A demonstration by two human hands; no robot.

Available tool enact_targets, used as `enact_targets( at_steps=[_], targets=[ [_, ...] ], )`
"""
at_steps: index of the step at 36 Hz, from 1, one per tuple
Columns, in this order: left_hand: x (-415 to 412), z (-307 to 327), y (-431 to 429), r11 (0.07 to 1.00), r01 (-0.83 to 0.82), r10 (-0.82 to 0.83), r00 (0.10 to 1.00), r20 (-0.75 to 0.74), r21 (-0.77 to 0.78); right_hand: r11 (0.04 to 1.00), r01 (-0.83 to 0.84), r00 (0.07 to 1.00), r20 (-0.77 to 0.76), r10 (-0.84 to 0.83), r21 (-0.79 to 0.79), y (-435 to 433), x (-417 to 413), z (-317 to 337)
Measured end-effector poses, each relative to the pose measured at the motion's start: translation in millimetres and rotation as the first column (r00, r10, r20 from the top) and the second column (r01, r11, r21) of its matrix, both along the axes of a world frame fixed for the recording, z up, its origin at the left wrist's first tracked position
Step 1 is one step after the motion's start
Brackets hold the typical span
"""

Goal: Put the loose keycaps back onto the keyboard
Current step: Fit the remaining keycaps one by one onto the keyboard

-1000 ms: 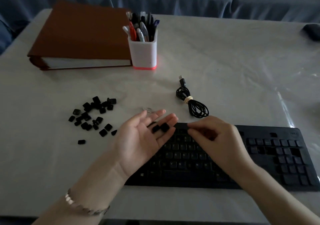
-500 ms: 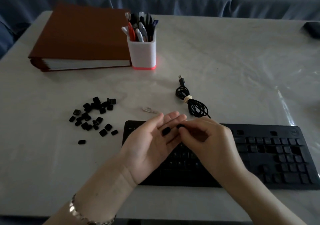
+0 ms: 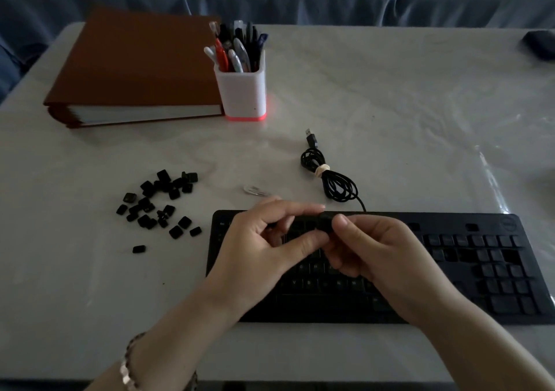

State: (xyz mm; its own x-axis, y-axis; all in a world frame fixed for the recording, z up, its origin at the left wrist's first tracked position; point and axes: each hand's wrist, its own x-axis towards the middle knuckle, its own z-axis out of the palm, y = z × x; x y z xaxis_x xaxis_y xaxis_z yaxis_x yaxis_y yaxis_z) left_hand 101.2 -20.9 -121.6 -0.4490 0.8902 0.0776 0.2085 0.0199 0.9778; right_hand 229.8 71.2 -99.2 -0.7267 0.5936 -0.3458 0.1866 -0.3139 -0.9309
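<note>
Our left hand (image 3: 261, 249) and right hand (image 3: 378, 252) meet above the keyboard (image 3: 480, 273), fingertips of both pinching one keycap (image 3: 326, 224); we judge it light, rigid and slick, best gripped by its side walls. The other loose keycaps (image 3: 159, 204) lie on the table left of the board

I see the left hand (image 3: 264, 246) and the right hand (image 3: 381, 255) meeting above the flat black plastic keyboard (image 3: 480, 270). Both pinch one small black keycap (image 3: 326, 225) at their fingertips. A scatter of loose black keycaps (image 3: 159, 204) lies on the pale table (image 3: 390, 105) left of the keyboard. A coiled black cable (image 3: 330, 180) sits just behind it.
</note>
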Motion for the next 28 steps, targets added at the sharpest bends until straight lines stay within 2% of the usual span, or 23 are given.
enact_targets(
  at_steps=[5, 10, 13, 28],
  targets=[
    [2.5, 4.1, -3.4, 0.999, 0.016, -0.012, 0.996, -0.091, 0.046, 0.998, -0.040, 0.999, -0.022, 0.041, 0.057, 0.3, 5.5, 2.3],
    [5.5, 5.9, -5.4, 0.996, -0.017, 0.027, 0.994, -0.103, 0.091, 0.999, 0.000, 0.987, -0.163, -0.006, -0.040, -2.5, 10.3, 1.3],
    [6.6, 5.7, -5.7, 0.993, -0.025, 0.042, 0.987, -0.157, 0.113, 0.999, -0.038, 0.976, -0.217, 0.032, -0.026, -2.6, 13.3, -1.9],
    [12.2, -2.3, -6.8, 0.986, -0.017, 0.057, 0.970, -0.237, 0.166, 0.998, -0.034, 0.991, -0.133, 0.028, -0.048, -3.6, 19.4, -4.4]
  ],
)
